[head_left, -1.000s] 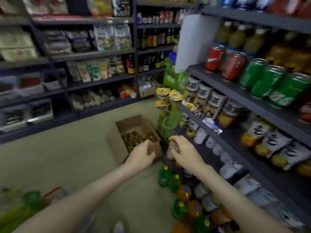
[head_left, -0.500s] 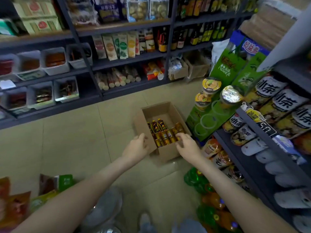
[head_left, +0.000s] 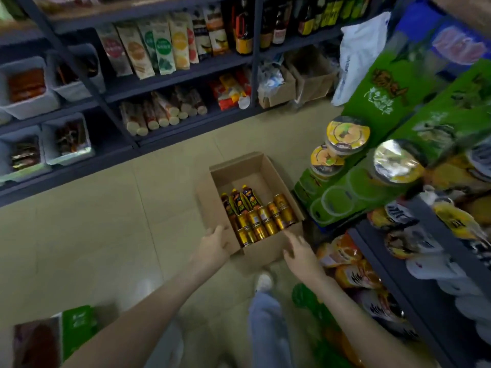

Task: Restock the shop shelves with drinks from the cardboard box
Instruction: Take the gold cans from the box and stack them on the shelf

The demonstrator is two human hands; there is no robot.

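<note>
Beige floor tiles (head_left: 93,235) are taking up most of the shot, with dark back shelving (head_left: 170,75) running across the top and a dark right shelf (head_left: 414,301) crowding in, stuffed with blurry drink bottles. Four white bins (head_left: 26,88) are sitting on the back shelving at the left, and two spare brown boxes (head_left: 276,88) are sitting under it further right, next to one white plastic bag (head_left: 358,54). One green display stand (head_left: 345,197) is standing just right of the cardboard box (head_left: 252,173), carrying three round-lidded cups (head_left: 348,134). That box is lying open on the floor, close to the right shelf. Both hands are hanging over its near end, holding nothing: the left hand (head_left: 212,248) is loosely spread with fingertips touching the box's left wall, and the right hand (head_left: 300,253) is spread over the near wall, can't tell if it's touching. Inside, three orange-labelled bottles (head_left: 240,200) are standing behind the gold cans (head_left: 263,221). I'm counting roughly eight cans, but blur is making that iffy.
</note>
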